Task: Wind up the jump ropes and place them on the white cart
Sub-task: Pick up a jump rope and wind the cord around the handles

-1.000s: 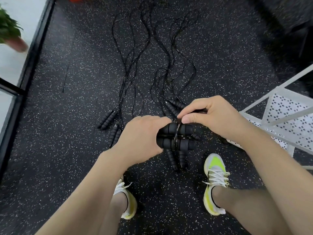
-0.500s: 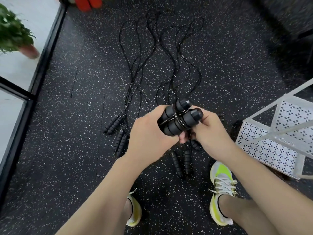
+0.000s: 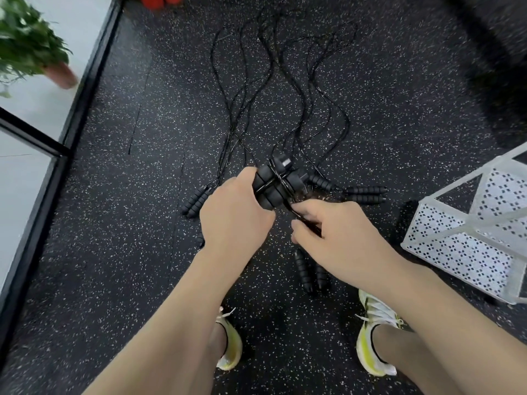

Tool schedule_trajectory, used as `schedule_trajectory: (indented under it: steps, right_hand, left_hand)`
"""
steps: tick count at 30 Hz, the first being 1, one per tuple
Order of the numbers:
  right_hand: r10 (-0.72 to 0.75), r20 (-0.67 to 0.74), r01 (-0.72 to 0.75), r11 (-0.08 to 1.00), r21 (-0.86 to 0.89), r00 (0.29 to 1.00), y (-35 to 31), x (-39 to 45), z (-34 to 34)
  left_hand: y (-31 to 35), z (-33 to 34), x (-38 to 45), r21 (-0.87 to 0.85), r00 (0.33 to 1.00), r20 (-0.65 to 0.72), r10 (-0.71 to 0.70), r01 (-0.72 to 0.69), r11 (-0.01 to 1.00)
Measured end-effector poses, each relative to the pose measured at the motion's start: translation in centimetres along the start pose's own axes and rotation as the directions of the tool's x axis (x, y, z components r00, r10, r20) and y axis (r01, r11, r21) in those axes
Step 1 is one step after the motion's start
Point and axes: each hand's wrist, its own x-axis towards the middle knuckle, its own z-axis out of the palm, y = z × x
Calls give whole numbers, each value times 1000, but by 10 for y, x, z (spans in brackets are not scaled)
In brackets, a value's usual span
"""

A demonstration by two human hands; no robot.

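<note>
Left hand (image 3: 236,215) grips the wound handles (image 3: 275,185), their long axis slanting up to the right, right hand (image 3: 333,232) just below pinches the cord end, and the cart (image 3: 445,252) stands off right, nearer that hand.

One head-worn view looks steeply down, close, edges perhaps slightly blurred.

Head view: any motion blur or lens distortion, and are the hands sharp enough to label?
Head view: wide-angle bending at the edges, the floor border strip curves; plant and red object smeared; left hand, right hand and wound rope bundle reasonably sharp; light even, no glare.
</note>
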Motion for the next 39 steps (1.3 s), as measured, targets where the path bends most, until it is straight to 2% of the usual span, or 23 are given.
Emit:
schedule_trajectory:
  steps: [5, 9, 14, 19, 23, 27, 31, 35, 39]
  right_hand:
    - [-89, 34, 93, 986, -136, 995, 0, -2, -8]
    - [-110, 76, 125, 967, -223, 991, 7, 3, -16]
    - [-81, 14, 82, 984, -159, 997, 19, 10, -24]
    - [-37, -7, 36, 990, -135, 999, 32, 16, -32]
    - [-74, 9, 75, 997, -24, 997, 43, 21, -34]
    - [-150, -5, 151, 988, 15, 989, 50, 25, -41]
    - [-130, 3, 130, 988, 89, 991, 56, 27, -45]
    - [-66, 9, 63, 981, 184, 998, 59, 28, -45]
    - [-49, 2, 45, 946, 321, 999, 59, 30, -43]
  left_hand:
    - [-5, 7, -1, 60, 997, 44, 57, -60, 996]
    - [-6, 10, 0, 121, 973, 136, 185, -201, 972]
    - [-8, 11, 4, 239, 900, 290, 325, -397, 886]
    - [-3, 19, -2, 209, 817, 422, 393, -509, 835]
    - [-1, 21, -4, 189, 795, 427, 431, -545, 817]
    - [1, 21, -6, 145, 764, 447, 465, -575, 806]
    - [0, 18, -8, 54, 751, 414, 515, -585, 809]
    - [-1, 16, -8, -78, 776, 329, 538, -545, 835]
    - [2, 11, -11, -279, 837, 263, 480, -410, 868]
